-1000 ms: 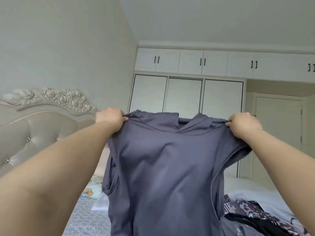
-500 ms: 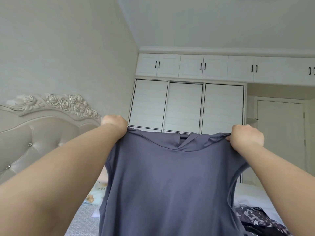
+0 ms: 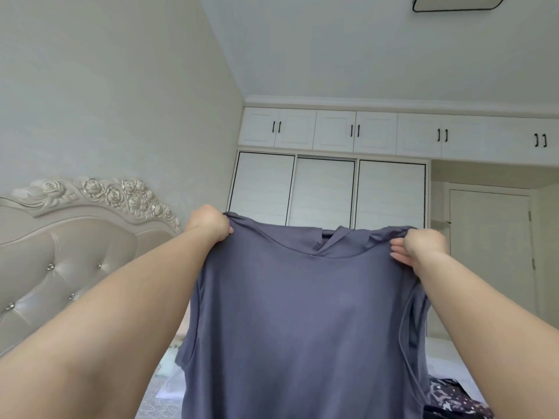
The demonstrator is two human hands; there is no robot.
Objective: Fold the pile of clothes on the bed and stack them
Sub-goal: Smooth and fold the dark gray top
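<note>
A purple-grey sleeveless top point(image 3: 302, 322) hangs spread out in front of me, held up by its shoulders. My left hand point(image 3: 210, 223) grips the left shoulder seam. At the right shoulder, my right hand point(image 3: 422, 246) pinches the fabric. The top's neckline faces the wardrobe and its lower part runs out of the frame. A corner of the clothes pile point(image 3: 453, 400), dark with a pale print, shows on the bed at the bottom right.
A padded headboard point(image 3: 60, 267) with carved roses stands at the left. White wardrobes point(image 3: 326, 189) fill the far wall, with a door point(image 3: 490, 252) to their right. Grey bedding point(image 3: 157, 397) shows below the left arm.
The top has stayed spread between both hands while my view tilted upward, showing more ceiling and less of the bed. The hands sit lower in the frame.
</note>
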